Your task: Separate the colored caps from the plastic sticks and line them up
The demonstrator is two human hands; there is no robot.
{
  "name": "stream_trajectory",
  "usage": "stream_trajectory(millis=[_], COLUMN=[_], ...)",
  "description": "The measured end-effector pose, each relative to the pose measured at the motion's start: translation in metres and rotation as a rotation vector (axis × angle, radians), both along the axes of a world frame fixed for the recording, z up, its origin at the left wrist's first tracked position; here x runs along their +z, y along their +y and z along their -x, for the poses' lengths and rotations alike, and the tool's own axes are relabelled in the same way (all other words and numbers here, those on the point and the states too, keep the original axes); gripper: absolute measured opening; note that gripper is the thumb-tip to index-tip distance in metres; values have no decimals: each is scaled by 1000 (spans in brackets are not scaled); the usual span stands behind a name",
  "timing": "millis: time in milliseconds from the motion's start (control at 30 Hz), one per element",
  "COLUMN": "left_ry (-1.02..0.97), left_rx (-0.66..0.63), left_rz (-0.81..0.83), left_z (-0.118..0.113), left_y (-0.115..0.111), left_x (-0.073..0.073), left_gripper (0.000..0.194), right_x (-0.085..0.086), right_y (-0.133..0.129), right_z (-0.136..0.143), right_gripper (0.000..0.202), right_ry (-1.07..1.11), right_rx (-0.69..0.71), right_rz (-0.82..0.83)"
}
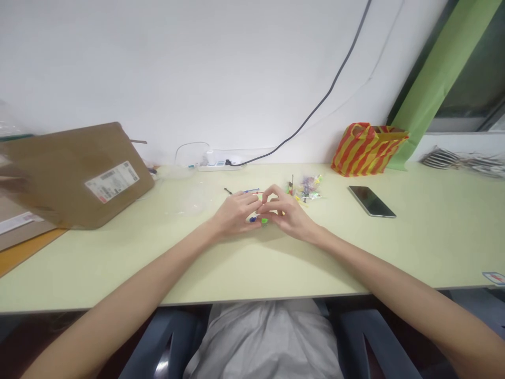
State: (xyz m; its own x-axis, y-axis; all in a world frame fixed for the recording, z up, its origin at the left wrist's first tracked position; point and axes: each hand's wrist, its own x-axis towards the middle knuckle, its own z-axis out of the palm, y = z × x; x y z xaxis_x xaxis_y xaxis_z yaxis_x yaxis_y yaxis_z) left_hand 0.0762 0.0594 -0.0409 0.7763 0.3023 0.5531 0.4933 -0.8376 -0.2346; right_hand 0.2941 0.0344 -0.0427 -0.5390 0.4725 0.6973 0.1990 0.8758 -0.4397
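Both hands meet over the middle of the pale table. The fingers of my left hand (238, 213) are bent and closed around something too small to make out. My right hand (287, 211) touches it from the right, its thumb and fingers pinched on a small part that I cannot name. A blue piece (253, 219) and a bright green piece (264, 221) show between and just below the fingertips. Behind the hands lie a blue stick (251, 190) and a thin dark stick (228, 191). Right of my right hand is a clear bag of small coloured parts (310, 185).
Cardboard packaging (79, 173) stands at the left. A power strip (220, 166) lies by the wall on the table (414, 247). Clear plastic (189, 197) is left of the hands. A striped bag (366, 150) and a phone (371, 201) are at the right.
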Motion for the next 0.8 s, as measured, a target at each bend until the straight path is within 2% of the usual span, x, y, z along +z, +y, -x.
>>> stream_trajectory(millis=[133,267,500,667,800], left_ry=[39,61,97,85,-28], left_rx=[10,13,-39,-58,-119], left_rz=[-112,-141,-169,-172,-135], left_z=[3,6,7,6,3], left_y=[7,12,17,15,8], left_x=[4,6,5,6,7], left_gripper=[21,27,22,21,8], right_x=[4,4,-3,-1,4], right_y=[-4,-2,6,5,1], right_z=[5,7,9,11,8], right_gripper=[15,12,14,15,12], right_ry=[108,93,54,65,93], right_rx=[-16,-26,16,54,57], right_rz=[62,88,18,-1,107])
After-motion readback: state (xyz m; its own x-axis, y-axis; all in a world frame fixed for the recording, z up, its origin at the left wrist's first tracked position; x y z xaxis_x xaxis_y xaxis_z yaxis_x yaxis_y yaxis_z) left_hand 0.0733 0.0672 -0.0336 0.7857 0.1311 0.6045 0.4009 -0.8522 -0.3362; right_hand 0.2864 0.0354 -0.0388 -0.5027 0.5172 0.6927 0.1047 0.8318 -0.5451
